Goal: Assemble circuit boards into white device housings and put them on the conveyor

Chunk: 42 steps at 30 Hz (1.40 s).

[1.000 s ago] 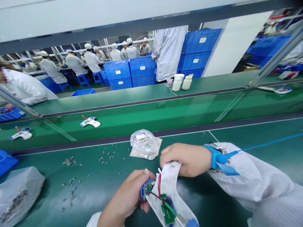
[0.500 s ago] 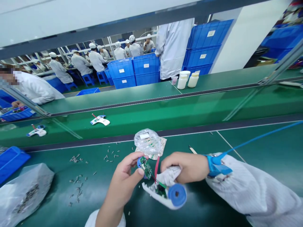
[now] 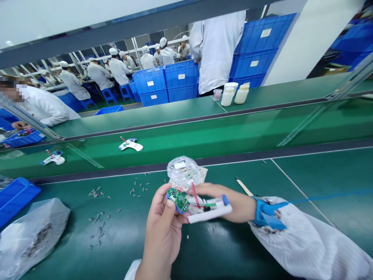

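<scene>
2 closed hands: left hand point(image 3: 164, 227) on circuit board point(image 3: 178, 200), right hand point(image 3: 233, 206) on white housing point(image 3: 210, 214); crate labels point(image 3: 181, 76) unreadable

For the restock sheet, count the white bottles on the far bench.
2: the left white bottle and the right white bottle, both on the far green bench.

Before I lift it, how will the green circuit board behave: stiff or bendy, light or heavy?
The green circuit board is probably stiff and light: it looks thin and flat in the left hand. The red wire to the white plastic housing seems to tether it, so a quick lift could tug.
</scene>
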Each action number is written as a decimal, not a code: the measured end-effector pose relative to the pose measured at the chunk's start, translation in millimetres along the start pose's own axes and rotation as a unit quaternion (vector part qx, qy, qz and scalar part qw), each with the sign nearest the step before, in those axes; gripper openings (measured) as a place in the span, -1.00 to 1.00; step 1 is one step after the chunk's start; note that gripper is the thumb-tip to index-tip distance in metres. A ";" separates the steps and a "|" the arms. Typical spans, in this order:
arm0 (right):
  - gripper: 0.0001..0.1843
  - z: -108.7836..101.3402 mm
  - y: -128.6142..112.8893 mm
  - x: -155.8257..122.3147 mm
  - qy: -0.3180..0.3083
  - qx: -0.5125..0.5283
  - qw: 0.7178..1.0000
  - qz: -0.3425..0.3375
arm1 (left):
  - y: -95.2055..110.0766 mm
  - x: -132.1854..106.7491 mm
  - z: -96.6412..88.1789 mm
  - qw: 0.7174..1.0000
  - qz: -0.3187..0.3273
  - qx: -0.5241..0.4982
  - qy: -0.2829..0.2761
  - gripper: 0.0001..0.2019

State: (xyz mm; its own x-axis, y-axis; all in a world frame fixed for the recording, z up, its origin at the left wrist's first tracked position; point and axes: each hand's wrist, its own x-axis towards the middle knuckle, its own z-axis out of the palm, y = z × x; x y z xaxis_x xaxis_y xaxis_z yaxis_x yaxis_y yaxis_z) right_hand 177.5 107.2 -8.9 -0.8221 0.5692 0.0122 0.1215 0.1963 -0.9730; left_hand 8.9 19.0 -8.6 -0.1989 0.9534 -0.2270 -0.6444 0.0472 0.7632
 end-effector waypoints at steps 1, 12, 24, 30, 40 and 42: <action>-0.57 -1.4 0.1 0.3 0.057 0.026 0.998 0.024 | -2.8 -0.2 -0.2 1.000 0.011 0.002 -0.002 -0.71; -0.73 9.9 -45.0 11.6 0.137 -0.126 0.980 0.065 | -17.3 -4.3 -0.6 0.985 0.146 0.089 -0.035 -0.72; -0.76 11.6 -14.4 21.9 -0.070 0.066 0.976 0.196 | -10.7 -17.5 -2.3 0.874 0.283 0.366 -0.152 -0.64; -0.84 20.5 -3.2 14.9 -0.062 0.123 0.970 0.200 | -7.2 -19.6 -6.3 0.768 0.357 0.486 -0.213 -0.44; -0.73 37.4 -39.9 0.4 0.271 -0.197 0.942 0.029 | -25.5 -13.2 7.5 0.964 0.184 0.187 0.031 -0.74; -0.78 41.2 -35.8 -0.9 0.324 -0.241 0.915 -0.016 | -30.2 -12.9 13.7 0.975 0.164 0.146 0.035 -0.67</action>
State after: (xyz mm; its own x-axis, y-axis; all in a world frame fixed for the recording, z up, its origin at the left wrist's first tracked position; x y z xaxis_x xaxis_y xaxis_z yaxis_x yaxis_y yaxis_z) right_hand 150.9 66.8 16.4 -0.3453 0.8803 0.3253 0.4627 0.4613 -0.7571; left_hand 41.0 9.4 -20.5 -0.4164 0.9088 0.0259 -0.3007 -0.1646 0.9394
